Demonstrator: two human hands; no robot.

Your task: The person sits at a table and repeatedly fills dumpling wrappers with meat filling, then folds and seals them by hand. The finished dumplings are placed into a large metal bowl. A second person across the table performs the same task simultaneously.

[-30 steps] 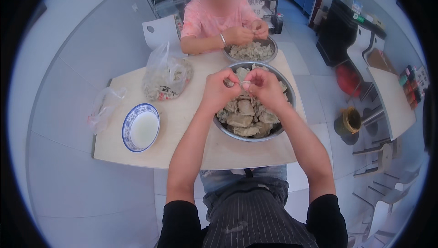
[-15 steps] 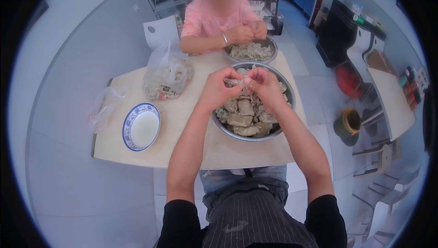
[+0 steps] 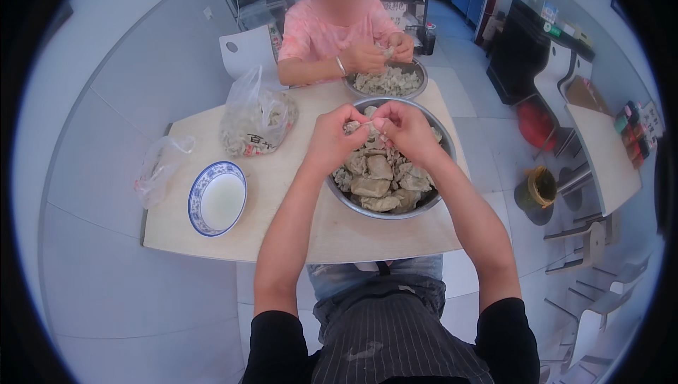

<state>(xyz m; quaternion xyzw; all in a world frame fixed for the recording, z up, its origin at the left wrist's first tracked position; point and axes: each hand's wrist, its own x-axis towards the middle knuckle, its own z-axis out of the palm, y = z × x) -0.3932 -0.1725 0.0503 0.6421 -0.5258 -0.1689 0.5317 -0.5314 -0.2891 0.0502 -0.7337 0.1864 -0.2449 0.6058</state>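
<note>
Over a metal bowl (image 3: 400, 215) of soft grey-beige food pieces (image 3: 381, 166), both my hands are close together. My left hand (image 3: 335, 139) is closed in a pinch on a small pale food piece (image 3: 368, 123). Facing it, my right hand (image 3: 407, 134) pinches the same piece from the other side, thumb and fingertips almost touching the left ones. Larger folded lumps lie at the near side of the bowl; smaller shreds lie around and behind them. The exact kind of food is unclear.
Across the table (image 3: 282, 225), a person in a pink top works over a second metal bowl (image 3: 422, 89) of pale shreds. On the left are a filled plastic bag (image 3: 258, 121), a crumpled bag (image 3: 164, 166) and a blue-white bowl (image 3: 218, 199) with whitish liquid.
My hands have shifted slightly, fingertips still pinched together over the bowl. The other person's hands have moved a little apart, with a pale piece showing between them.
</note>
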